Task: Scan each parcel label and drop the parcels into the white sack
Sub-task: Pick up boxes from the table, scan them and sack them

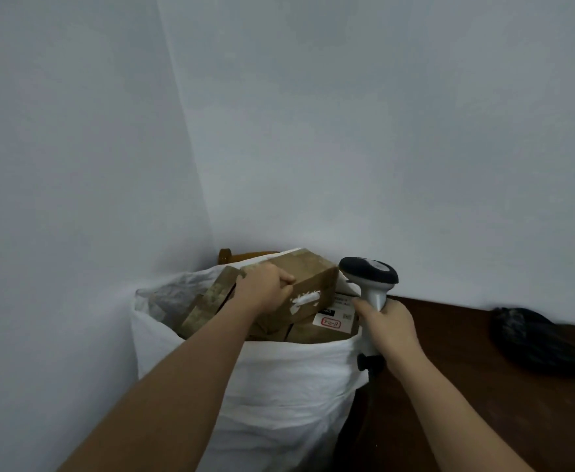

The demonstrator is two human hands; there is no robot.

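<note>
- Two pale walls (347, 131) meet in a corner behind the white sack (279, 386); a dark wooden table (466, 369) stands just beside the sack on the right, with a black crumpled bag (538, 342) lying on it, well apart from the hands.
- Several other cardboard parcels (207, 311) already fill the sack to its rim, one showing a white label (333, 318) with a red mark.
- Held over the sack's mouth, the cardboard parcel (310, 281) tilts, its long axis running from near left to far right, a torn white label patch on its near face.
- Its top edge sits under the left hand (265, 284), whose fingers curl over it and grip.
- Wrapped round the handle of the barcode scanner (371, 281), the right hand (388, 321) holds it upright, head toward the parcel.
</note>
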